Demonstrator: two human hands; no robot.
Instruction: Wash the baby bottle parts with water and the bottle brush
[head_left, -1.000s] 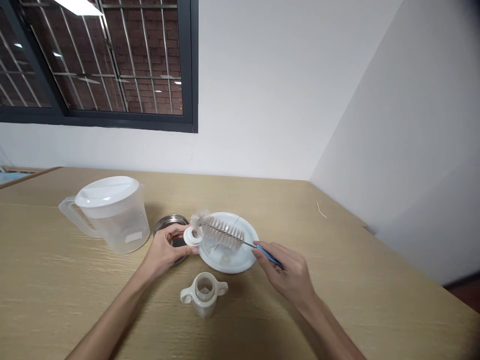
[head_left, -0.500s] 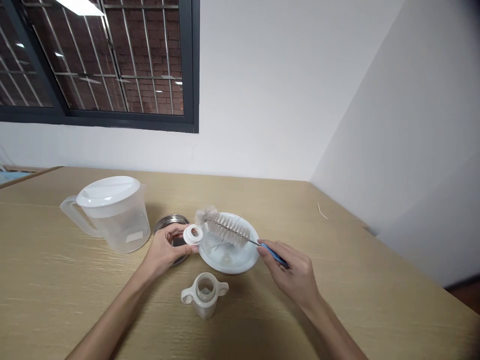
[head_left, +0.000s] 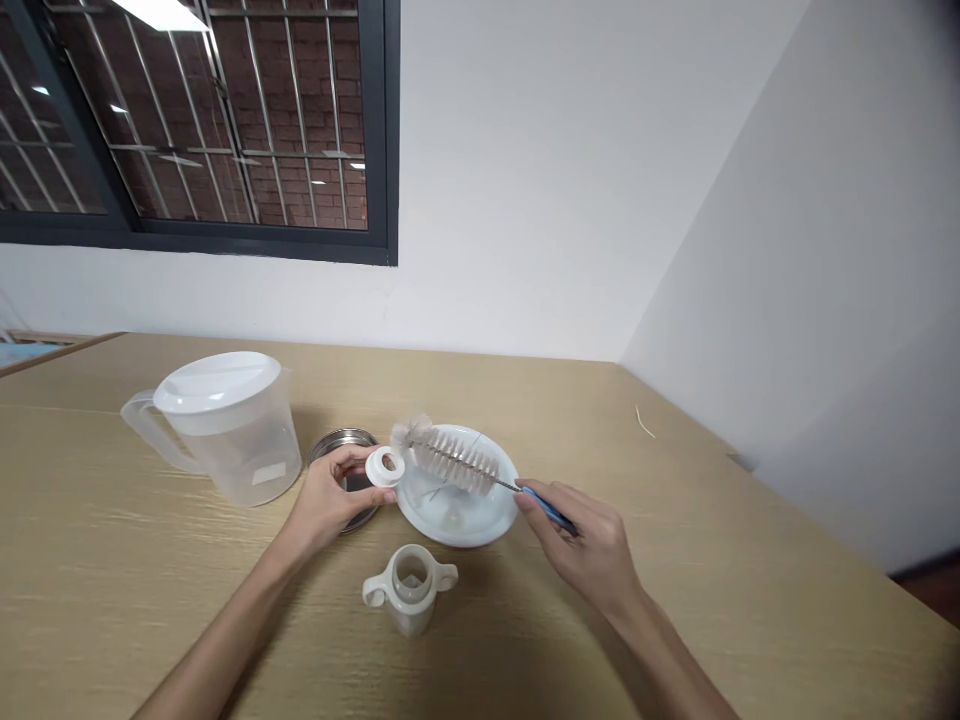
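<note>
The left hand (head_left: 334, 495) pinches a small white ring (head_left: 385, 466) between thumb and fingertips, its open hole tilted up and toward the right. The right hand (head_left: 581, 545) is closed on the blue handle of a bottle brush (head_left: 454, 461), whose long axis runs from lower right up to upper left, so its tufted tip lies just beside the ring, on the ring's far right. The left hand is the nearer of the two to the ring; the right hand stands well apart from it, at the other end of the brush.

The brush hovers over a white dish (head_left: 480, 525) near the middle of the counter (head_left: 112, 580). A steel lid (head_left: 337, 445) lies partly under the left hand, a lidded clear pitcher (head_left: 221, 425) stands toward the counter's left, and a two-handled cup (head_left: 409, 588) sits nearer the front edge. White walls meet beyond the counter's far right corner; a barred window (head_left: 195, 120) is at upper left.
</note>
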